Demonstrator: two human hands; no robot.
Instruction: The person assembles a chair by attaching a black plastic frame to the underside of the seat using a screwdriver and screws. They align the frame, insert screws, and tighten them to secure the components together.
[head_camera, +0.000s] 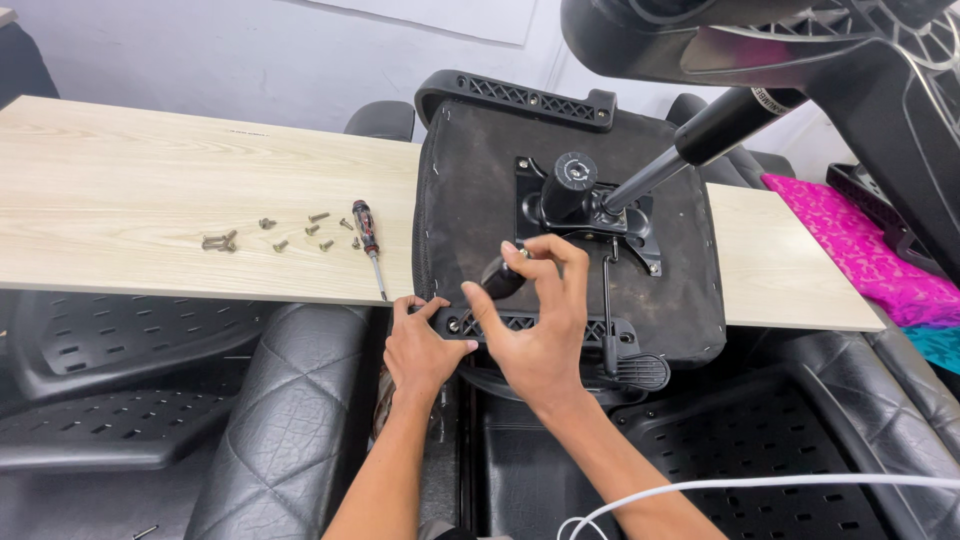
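Head view: the right hand (537, 325) has its fingers (548, 262) curled round the black handle of a screwdriver (499, 279), thumb and forefinger pinching it near the top. The tool stands steeply, its long axis running from the handle down toward the near edge of the seat, tip hidden by the palm. The left hand (418, 347) sits just beside it, fingers bent and pressed against the black plastic bracket (520, 323) along that near edge, thumb out to the right.

Both hands work on an upturned chair seat (470, 210), its dark fabric underside facing up, with a metal plate (590, 205) bolted at the middle and a gas cylinder (690, 145) slanting up and to the right from it. The seat rests on a long pale wooden board (150, 200) that runs left to right. On the board to the left lie loose screws (275, 235) and a second screwdriver (368, 240), its tip pointing toward the near edge. Black chair parts (290, 420) crowd the space below; pink cloth (860, 250) lies at the right, a white cable (750, 485) crosses the lower right, and a pale wall (250, 50) stands behind.
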